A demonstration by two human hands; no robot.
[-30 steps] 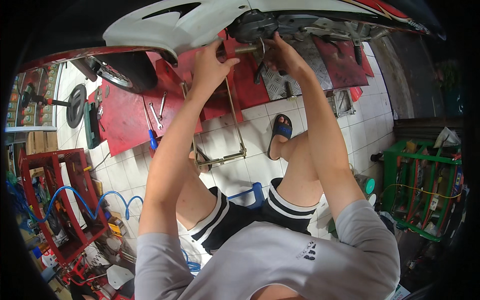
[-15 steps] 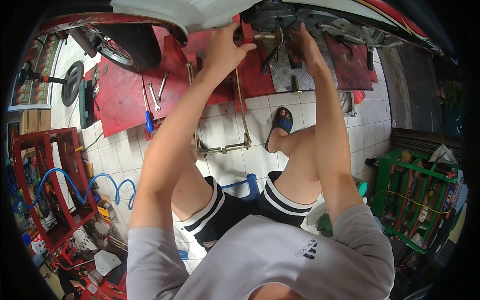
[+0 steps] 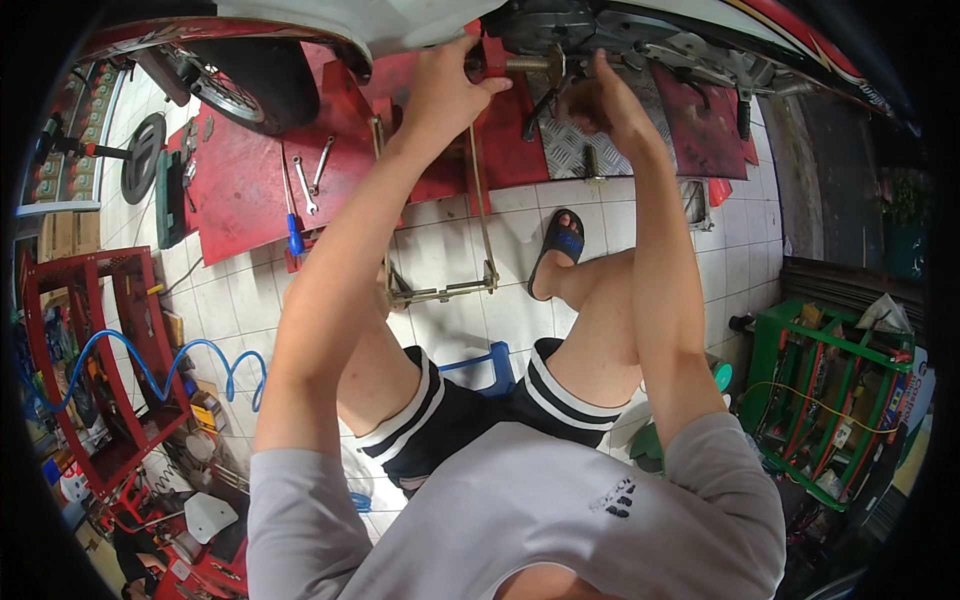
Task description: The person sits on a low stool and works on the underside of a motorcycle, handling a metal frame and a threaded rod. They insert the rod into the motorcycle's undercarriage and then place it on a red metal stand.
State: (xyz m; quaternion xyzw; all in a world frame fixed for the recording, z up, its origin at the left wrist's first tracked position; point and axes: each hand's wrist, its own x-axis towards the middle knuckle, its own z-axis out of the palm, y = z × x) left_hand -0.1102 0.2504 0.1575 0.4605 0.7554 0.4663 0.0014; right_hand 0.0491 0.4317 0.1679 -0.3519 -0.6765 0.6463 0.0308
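Note:
My left hand (image 3: pixel 445 88) grips a red metal clamp block (image 3: pixel 490 58), its thumb stretched along the lower side. A thick threaded screw (image 3: pixel 527 63) runs from the block toward the right and ends near a round metal plate (image 3: pixel 556 66). Just right of that plate is my right hand (image 3: pixel 610 105), thumb raised and the other fingers bent and blurred, with nothing visible in it. Both hands are beneath the underside of a motorcycle (image 3: pixel 570 28). A dark lever (image 3: pixel 538 115) hangs between them.
The red lift platform (image 3: pixel 255 195) carries two wrenches (image 3: pixel 316 180) and a blue-handled screwdriver (image 3: pixel 294 235). A metal frame (image 3: pixel 440 295) extends toward my legs. The motorcycle's wheel (image 3: pixel 265 85) is at left, a red rack (image 3: pixel 90 380) beyond, a green rack (image 3: pixel 800 390) at right.
My right hand has turned and dropped slightly, away from the screw's end. My left hand remains on the red clamp block. The view has shifted slightly.

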